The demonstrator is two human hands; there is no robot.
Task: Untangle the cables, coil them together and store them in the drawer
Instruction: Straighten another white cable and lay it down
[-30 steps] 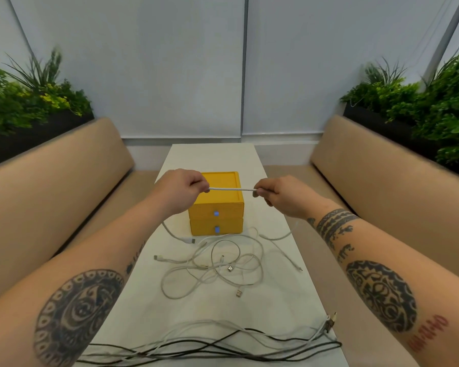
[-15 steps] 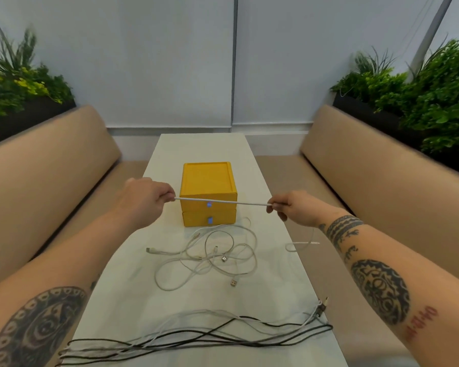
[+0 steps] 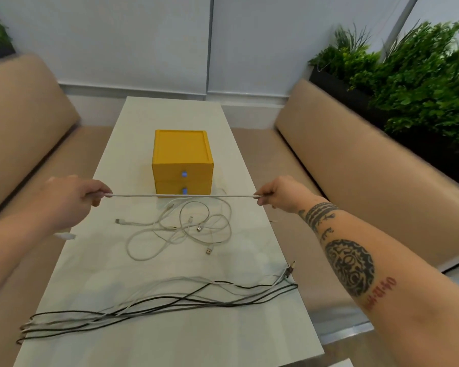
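1. A white cable (image 3: 183,196) is held taut across mid-frame, its ends pinched in the curled fingers of the left hand (image 3: 72,200) and the right hand (image 3: 278,193).
2. A straightened bundle (image 3: 157,300) is laid out along the bottom.
3. A tangle (image 3: 180,229) is yet to be sorted at centre. The yellow drawers (image 3: 182,168) above it are closed, and nothing appears coiled or stored.

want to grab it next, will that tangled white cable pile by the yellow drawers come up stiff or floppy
Probably floppy: the tangled white cables lie in loose, limp loops. Their loops overlap, so lifting one likely drags others along.
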